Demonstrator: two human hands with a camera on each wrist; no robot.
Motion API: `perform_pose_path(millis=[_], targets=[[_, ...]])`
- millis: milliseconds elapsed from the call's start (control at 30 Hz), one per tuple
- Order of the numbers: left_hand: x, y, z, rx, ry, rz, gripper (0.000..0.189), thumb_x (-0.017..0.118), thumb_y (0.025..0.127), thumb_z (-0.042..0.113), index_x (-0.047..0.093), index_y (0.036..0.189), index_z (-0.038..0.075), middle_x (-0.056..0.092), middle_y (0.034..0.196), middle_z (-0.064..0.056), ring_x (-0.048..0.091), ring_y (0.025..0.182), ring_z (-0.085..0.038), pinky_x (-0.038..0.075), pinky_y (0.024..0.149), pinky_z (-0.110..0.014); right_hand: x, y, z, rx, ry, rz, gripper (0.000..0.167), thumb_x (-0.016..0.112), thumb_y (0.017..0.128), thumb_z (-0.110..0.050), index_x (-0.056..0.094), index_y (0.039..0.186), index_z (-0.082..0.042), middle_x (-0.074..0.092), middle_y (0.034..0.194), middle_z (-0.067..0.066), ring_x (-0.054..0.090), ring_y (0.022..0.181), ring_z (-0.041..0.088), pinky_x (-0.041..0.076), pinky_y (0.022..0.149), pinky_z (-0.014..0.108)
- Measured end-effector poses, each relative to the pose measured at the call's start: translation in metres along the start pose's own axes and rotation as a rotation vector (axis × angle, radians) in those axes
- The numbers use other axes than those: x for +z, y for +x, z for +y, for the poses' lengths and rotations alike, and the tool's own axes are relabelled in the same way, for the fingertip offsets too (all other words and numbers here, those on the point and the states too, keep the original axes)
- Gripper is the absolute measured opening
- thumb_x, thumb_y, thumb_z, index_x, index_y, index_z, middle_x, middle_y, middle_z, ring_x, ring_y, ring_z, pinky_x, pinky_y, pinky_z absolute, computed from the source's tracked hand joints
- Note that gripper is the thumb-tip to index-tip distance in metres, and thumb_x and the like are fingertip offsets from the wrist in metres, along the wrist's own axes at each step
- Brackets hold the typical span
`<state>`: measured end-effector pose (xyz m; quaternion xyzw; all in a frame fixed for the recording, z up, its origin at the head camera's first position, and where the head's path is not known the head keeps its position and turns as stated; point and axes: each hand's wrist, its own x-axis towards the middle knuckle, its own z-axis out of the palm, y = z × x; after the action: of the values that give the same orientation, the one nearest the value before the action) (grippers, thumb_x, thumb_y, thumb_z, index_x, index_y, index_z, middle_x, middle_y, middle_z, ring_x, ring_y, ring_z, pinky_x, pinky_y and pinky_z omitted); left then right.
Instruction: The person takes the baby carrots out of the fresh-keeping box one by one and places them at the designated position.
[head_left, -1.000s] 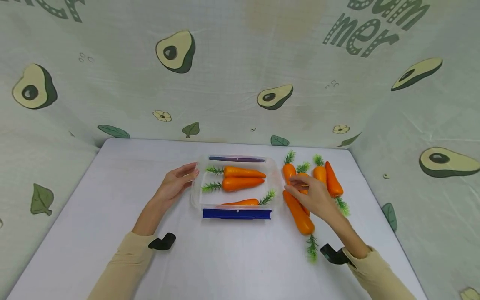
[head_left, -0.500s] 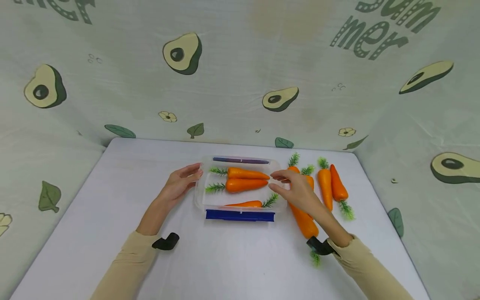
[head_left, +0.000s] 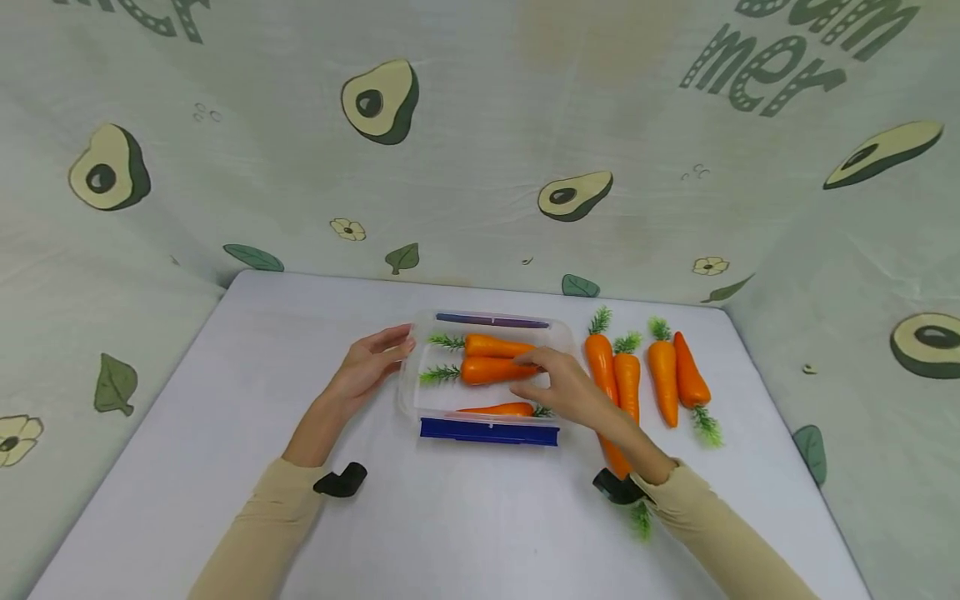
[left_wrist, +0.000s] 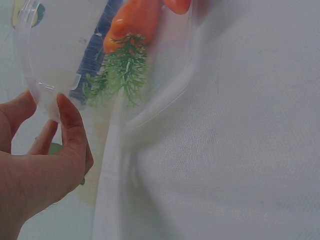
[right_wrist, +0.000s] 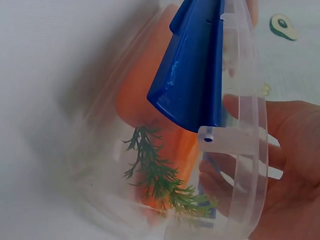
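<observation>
A clear plastic food container (head_left: 411,392) with blue latches holds orange toy carrots with green tops. Two, a back carrot (head_left: 497,345) and a middle carrot (head_left: 487,370), lie side by side; a front carrot (head_left: 501,409) lies along the near wall. My left hand (head_left: 363,371) pinches the container's left rim, thumb and fingers at its corner in the left wrist view. Over the right rim, my right hand (head_left: 566,387) reaches inside, thumb and fingers apart with nothing between them, fingertips right at the middle carrot's tip. The right wrist view shows its fingers (right_wrist: 217,182) through the clear wall.
Right of the container lie several more carrots (head_left: 663,383) on the white table (head_left: 420,533); the right forearm partly covers one. A blue latch (head_left: 489,431) hangs open along the container's near side. An avocado-print cloth (head_left: 472,125) stands behind the table.
My right hand has moved left from the loose carrots, over the rim and into the container, without a carrot. My left hand stays at the left rim. The head view has shifted slightly.
</observation>
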<state>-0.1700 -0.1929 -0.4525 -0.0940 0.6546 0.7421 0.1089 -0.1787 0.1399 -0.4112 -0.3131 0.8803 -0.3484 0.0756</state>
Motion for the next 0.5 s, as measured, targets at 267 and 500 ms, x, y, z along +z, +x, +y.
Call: perform_pose_path(millis=[267, 500], targets=[[0.002, 0.000, -0.001, 0.013, -0.012, 0.000, 0.056, 0.068, 0.101, 0.017, 0.049, 0.152, 0.003, 0.048, 0.154, -0.016, 0.058, 0.121, -0.016, 0.048, 0.105, -0.033, 0.010, 0.009, 0.003, -0.004, 0.045, -0.176, 0.041, 0.076, 0.095, -0.017, 0.066, 0.130, 0.004, 0.064, 0.132, 0.016, 0.058, 0.119, 0.036, 0.050, 0.102, 0.055], [0.001, 0.000, -0.001, 0.023, -0.022, -0.002, 0.055, 0.068, 0.101, 0.015, 0.050, 0.151, 0.003, 0.048, 0.153, -0.015, 0.059, 0.116, -0.011, 0.051, 0.098, -0.026, 0.012, 0.015, 0.004, -0.044, 0.049, -0.291, 0.039, 0.074, 0.097, -0.017, 0.066, 0.127, 0.007, 0.068, 0.124, 0.019, 0.061, 0.111, 0.037, 0.053, 0.098, 0.054]])
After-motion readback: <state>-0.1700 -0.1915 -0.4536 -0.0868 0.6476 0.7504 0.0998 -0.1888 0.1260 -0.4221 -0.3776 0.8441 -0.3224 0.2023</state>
